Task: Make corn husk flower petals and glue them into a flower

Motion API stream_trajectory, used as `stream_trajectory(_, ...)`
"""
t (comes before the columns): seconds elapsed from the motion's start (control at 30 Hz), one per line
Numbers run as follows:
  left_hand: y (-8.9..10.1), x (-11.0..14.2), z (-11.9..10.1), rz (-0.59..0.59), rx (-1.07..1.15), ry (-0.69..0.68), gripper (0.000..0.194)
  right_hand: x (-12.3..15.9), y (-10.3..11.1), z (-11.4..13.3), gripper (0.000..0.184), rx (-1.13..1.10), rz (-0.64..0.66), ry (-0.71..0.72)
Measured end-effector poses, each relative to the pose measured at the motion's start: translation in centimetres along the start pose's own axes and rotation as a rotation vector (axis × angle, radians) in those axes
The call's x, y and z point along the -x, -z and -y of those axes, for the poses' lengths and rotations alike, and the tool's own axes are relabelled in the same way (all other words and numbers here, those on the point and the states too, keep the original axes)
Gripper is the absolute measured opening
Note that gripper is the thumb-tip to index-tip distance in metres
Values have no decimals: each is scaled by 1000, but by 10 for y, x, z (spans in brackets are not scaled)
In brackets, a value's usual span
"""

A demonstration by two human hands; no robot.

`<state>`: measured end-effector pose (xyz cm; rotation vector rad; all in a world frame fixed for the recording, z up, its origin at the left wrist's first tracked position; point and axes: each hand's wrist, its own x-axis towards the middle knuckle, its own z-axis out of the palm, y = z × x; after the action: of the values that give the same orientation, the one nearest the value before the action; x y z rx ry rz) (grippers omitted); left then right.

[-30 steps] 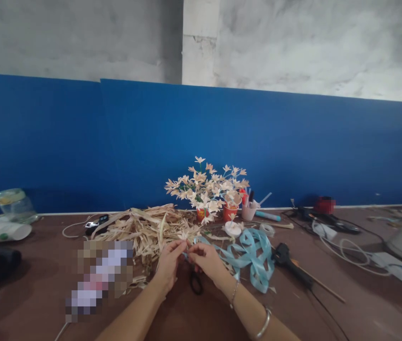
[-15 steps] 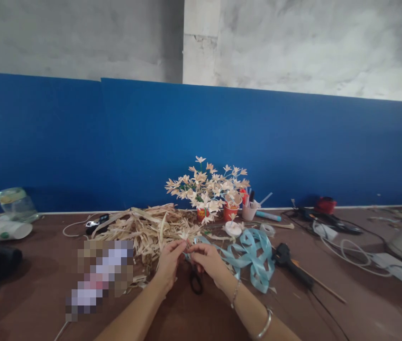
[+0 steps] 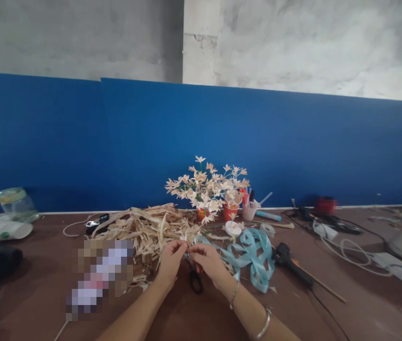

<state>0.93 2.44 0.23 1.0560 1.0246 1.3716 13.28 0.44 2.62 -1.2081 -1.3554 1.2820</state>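
Note:
My left hand (image 3: 171, 263) is closed in a pinch at the base of a small pale husk flower (image 3: 184, 237), its petals pointing up. My right hand (image 3: 208, 263) is closed too, thumb and fingertips pressed together just right of the flower; what lies in them is too small to make out. A bit of light blue shows between the hands. Under them, scissors (image 3: 196, 283) with dark handles rest on the table, blades partly hidden. Light blue ribbon (image 3: 258, 258) lies in loops right of my right hand, and one stretch runs behind its fingers.
Dried husks (image 3: 151, 227) are heaped behind my left hand. Finished flowers (image 3: 204, 184) stand in a red pot (image 3: 203, 215) at the back. A black glue gun (image 3: 291, 265) with a cord lies right of the ribbon. A glass jar (image 3: 18, 206) is far left.
The small flower has turned slightly between my fingers and stands more narrowly upright. My hands have barely moved; both stay pinched.

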Motion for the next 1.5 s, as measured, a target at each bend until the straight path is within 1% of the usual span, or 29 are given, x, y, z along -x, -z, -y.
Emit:
stream_trajectory(0.13, 0, 0, -1, 6, -18, -41, 21, -1, 0, -2, 20, -1, -3, -13)
stream_trajectory(0.3, -2, 1, 1, 73, 75, 11, 26, -2, 1, -2, 18, 31, 5, -23)
stream_trajectory(0.47, -4, 3, 0, 34, 54, -11, 29, -1, 0, -2, 17, 42, 24, -3)
stream_trajectory(0.67, -4, 5, 2, 83, 127, 48, 31, -3, -3, -9, 15, 16, -17, 5)
stream_trajectory(0.87, -5, 6, 1, 102, 79, 46, 30, -1, -4, -8, 12, -3, -54, 27)
stream_trajectory(1.0, -6, 7, -3, 103, 90, 44, 31, 0, -4, -5, 13, -11, -42, 37)
stream_trajectory(1.17, -6, 6, -3, 73, 94, 31, 29, -1, -3, -4, 17, 36, -10, 44)
stream_trajectory(1.4, -4, 5, 0, 44, 1, -26, 28, -3, -2, -11, 16, 126, -35, 58)
stream_trajectory(1.5, -4, 6, 1, 67, -13, -29, 28, -4, -3, -14, 16, 136, -47, 55)
